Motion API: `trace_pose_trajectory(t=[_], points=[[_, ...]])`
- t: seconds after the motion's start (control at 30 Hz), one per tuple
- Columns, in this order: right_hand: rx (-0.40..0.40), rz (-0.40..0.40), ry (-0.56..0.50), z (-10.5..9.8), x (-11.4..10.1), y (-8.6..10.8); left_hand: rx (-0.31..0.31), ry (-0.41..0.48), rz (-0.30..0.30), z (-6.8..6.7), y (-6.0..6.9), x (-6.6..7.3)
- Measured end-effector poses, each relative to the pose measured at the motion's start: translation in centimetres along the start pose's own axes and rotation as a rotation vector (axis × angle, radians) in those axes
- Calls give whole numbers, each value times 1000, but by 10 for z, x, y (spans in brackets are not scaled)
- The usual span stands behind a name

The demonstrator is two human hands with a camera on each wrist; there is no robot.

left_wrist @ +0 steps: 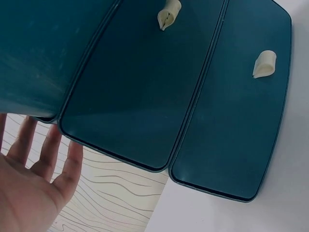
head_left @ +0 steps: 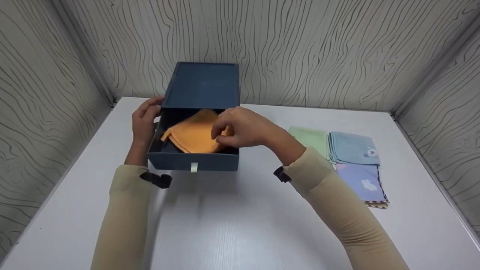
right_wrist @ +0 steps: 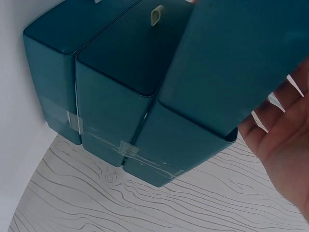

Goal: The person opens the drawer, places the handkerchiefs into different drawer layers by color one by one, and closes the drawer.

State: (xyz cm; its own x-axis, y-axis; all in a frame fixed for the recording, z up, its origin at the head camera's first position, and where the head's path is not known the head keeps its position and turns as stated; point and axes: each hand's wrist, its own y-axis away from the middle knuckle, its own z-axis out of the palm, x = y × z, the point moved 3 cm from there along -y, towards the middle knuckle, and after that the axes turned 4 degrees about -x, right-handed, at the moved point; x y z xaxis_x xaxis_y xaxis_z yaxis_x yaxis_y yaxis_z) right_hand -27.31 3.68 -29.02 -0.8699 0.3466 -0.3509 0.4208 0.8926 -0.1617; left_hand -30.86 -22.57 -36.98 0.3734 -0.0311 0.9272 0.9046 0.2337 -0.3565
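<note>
A dark blue-green drawer unit [head_left: 204,85] stands toward the back of the table, its top drawer [head_left: 195,161] pulled out. Inside that drawer lies a folded orange cloth [head_left: 193,135], its left corner reaching the drawer's side wall. My right hand [head_left: 243,127] is over the drawer's right side, fingers curled at the cloth's right edge; the fingertips are partly hidden. My left hand [head_left: 144,120] touches the unit's left side. In the left wrist view its fingers [left_wrist: 70,171] are straight and spread against the unit. The right wrist view shows the right hand [right_wrist: 285,140] beside the pulled-out drawer.
To the right lie a green cloth [head_left: 309,138], a light blue folded cloth [head_left: 354,148] and a purple cloth [head_left: 360,182]. Two lower drawers [left_wrist: 140,92] are shut, with pale pull tabs [left_wrist: 265,64]. Wood-patterned panels [head_left: 281,48] enclose the white table [head_left: 210,232].
</note>
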Motion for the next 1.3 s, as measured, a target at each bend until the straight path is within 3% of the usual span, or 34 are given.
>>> trace_pose_trajectory(t=[0.3,0.43,0.7,0.87,1.13,1.3], points=[[155,-226,-54,3,-32,19,2,25,3,1,-2,-1],[203,-267,-13,7,-50,27,7,42,12,3,-2,0],[233,-186,103,20,-74,38,-9,83,-19,3,-1,-1],[281,-122,57,33,-80,41,-14,119,-26,2,-1,-1],[470,5,-75,62,-82,41,-7,94,20,2,-2,-1],[539,67,-141,80,-80,35,0,-8,49,0,-2,0]])
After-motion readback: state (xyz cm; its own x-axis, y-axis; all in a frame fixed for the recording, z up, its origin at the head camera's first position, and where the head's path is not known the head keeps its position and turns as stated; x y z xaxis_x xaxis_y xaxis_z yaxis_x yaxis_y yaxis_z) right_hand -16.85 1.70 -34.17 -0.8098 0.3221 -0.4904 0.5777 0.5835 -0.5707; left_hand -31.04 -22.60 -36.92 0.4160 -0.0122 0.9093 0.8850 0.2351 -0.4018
